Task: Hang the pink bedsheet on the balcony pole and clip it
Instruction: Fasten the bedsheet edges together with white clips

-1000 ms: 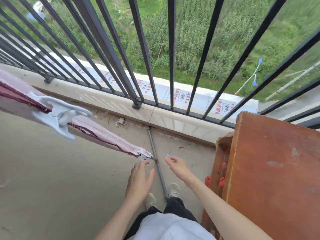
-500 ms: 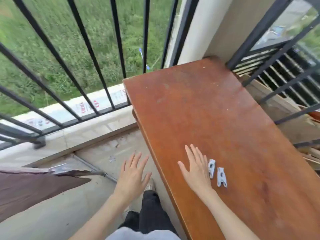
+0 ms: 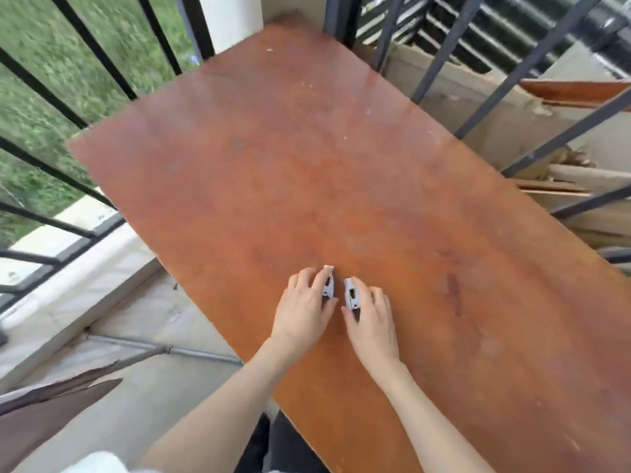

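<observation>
Pink bedsheet (image 3: 51, 401): soft, limp cloth seen low and well left of both hands, draped over a thin pole (image 3: 136, 356). Left hand (image 3: 304, 308) is curled onto one white plastic clothes peg (image 3: 328, 285); right hand (image 3: 370, 315) onto the other peg (image 3: 351, 292). Pegs judged light, stiff, sprung; best pinched at the tails. Smooth worn wooden tabletop (image 3: 341, 165) beneath.

A reddish-brown wooden table (image 3: 341, 172) fills the middle of the view. At about 6 o'clock from its centre, two white clips (image 3: 328, 284) are lain side by side on it. The left clip is pinched by the left hand (image 3: 304, 307), the right clip (image 3: 351, 293) by the right hand (image 3: 370, 317). Black railing bars (image 3: 92, 39) are seen at 10 o'clock, dark pink cloth (image 3: 51, 407) at 8 o'clock.
</observation>
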Demonstrator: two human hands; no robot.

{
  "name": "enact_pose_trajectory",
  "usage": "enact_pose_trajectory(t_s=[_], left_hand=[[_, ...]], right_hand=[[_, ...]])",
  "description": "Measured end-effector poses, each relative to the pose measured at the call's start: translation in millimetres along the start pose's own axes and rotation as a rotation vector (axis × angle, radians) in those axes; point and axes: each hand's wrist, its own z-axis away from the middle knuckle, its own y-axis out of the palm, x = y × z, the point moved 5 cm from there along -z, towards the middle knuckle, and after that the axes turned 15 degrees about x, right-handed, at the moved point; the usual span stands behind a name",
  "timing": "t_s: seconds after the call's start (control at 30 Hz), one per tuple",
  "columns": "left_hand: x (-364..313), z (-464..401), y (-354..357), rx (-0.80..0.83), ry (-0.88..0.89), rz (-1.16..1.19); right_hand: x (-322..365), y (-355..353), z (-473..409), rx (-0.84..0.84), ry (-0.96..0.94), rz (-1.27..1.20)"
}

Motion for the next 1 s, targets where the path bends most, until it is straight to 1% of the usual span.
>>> enact_pose_trajectory(t_s=[0.1, 0.23, 0.33, 0.43, 0.53, 0.6, 0.67, 0.77, 0.83, 0.93, 1.0], left_hand=[[-1, -5, 5, -0.083, -0.043, 0.048], [-3, -1, 6, -0.095, -0.049, 0.131], [8, 21, -6, -0.158, -0.113, 0.287], [39, 71, -23, -0.251, -0.183, 0.486], [85, 144, -35, -0.312, -0.322, 0.691], [121, 201, -42, -0.398, -0.405, 0.770], [158, 265, -47, -0.529, -0.465, 0.845], [208, 374, -39, -0.741, -0.543, 0.977], [237, 449, -24, -0.871, -0.594, 1.059], [273, 559, 10, -1.037, -0.615, 1.206], [291, 633, 35, -1.192, -0.628, 1.323]], right_hand=[[-7, -1, 0, 0.013, -0.007, -0.018], [-7, -4, 7, 0.056, 0.024, -0.065], [6, -2, 15, 0.087, 0.030, -0.106], [41, 7, 27, 0.147, -0.011, -0.138], [103, 32, 46, 0.285, -0.139, -0.167], [151, 58, 64, 0.406, -0.234, -0.190], [202, 90, 88, 0.520, -0.334, -0.178], [279, 148, 140, 0.665, -0.470, -0.090], [328, 193, 186, 0.725, -0.564, -0.038], [384, 276, 266, 0.894, -0.722, 0.076], [416, 331, 325, 1.011, -0.803, 0.151]])
